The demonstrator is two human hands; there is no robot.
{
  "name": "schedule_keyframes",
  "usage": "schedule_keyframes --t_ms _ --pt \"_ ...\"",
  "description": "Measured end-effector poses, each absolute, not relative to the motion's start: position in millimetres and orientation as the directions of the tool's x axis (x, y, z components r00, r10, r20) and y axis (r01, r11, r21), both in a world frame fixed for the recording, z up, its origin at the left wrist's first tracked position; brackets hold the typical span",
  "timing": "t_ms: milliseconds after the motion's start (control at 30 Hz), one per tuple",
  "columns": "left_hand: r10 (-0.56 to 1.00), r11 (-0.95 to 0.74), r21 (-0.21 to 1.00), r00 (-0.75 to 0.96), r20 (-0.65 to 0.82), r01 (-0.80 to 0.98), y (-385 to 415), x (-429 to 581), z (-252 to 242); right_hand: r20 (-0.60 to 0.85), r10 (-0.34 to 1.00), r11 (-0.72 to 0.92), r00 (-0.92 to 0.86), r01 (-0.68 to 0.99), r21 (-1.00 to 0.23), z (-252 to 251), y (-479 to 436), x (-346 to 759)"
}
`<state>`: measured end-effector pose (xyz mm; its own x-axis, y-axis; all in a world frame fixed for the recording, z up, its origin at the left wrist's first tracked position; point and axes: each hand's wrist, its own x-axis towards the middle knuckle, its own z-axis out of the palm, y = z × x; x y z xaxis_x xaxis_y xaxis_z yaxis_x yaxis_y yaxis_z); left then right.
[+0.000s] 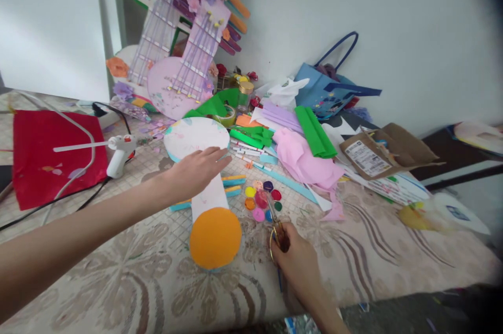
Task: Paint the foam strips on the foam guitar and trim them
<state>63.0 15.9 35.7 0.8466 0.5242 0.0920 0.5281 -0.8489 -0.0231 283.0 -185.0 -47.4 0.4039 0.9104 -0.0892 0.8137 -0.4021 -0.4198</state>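
My left hand (196,173) lies flat, its fingers stretched over the white paper piece (210,199) below a white disc (195,137). An orange disc (216,238) covers the near end of that piece, and blue and orange strips (232,185) stick out at its sides. My right hand (296,258) is closed on the handles of gold scissors (274,217), whose blades point away across a flower-shaped paint palette (261,199). A thin blue stick shows beneath the right hand.
A white glue gun (120,155) and its cables lie at the left beside red material (58,151). Colourful papers, a pink sheet (304,158) and an open cardboard box (387,151) are at the right. Decorated models and a blue bag (324,90) stand behind.
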Motion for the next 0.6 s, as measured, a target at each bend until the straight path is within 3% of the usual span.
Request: schedule_keyframes --t_ms 167,400,500,600 --pt "0.535 -0.811 0.322 0.842 0.07 0.489 -10 87 32 -0.093 0.917 -0.389 0.388 0.815 -0.429 -45 -185 283" --pt "0.577 -0.732 0.507 0.81 0.105 0.455 -19 101 18 -0.037 0.934 -0.33 0.356 0.817 -0.473 -48 -181 282" --pt "0.609 -0.641 0.625 0.791 0.06 0.446 -24 102 21 -0.044 0.927 -0.33 0.372 0.755 -0.566 -44 -183 285" --pt "0.546 -0.484 0.782 0.834 -0.079 0.392 -37 105 26 -0.051 0.932 -0.281 0.358 0.629 -0.725 -36 -184 283"
